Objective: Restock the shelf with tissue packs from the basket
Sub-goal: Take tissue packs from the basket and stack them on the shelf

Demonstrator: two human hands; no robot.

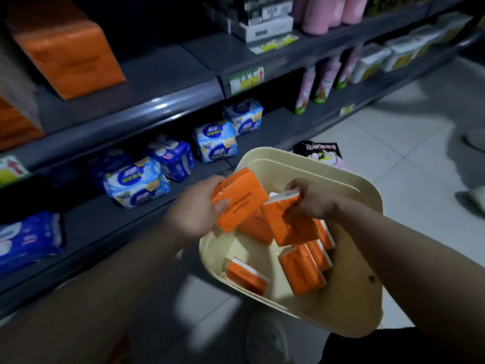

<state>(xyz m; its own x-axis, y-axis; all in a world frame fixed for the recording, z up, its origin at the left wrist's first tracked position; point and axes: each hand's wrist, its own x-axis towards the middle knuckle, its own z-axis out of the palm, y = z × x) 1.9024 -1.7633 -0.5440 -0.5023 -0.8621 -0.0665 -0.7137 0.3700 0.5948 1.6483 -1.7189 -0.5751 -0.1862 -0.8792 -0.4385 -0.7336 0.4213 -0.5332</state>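
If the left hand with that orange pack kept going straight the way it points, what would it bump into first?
The left hand points up and right across the basket, so probably the basket's far rim, then the lower shelf behind it. Depth is hard to judge here.

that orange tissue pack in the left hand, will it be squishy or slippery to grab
The orange tissue pack is probably soft: the left hand wraps its edge and thumb presses its face. Its glossy film wrap suggests it may be a bit slippery. It looks light, since one hand lifts it above the cream basket without support underneath.
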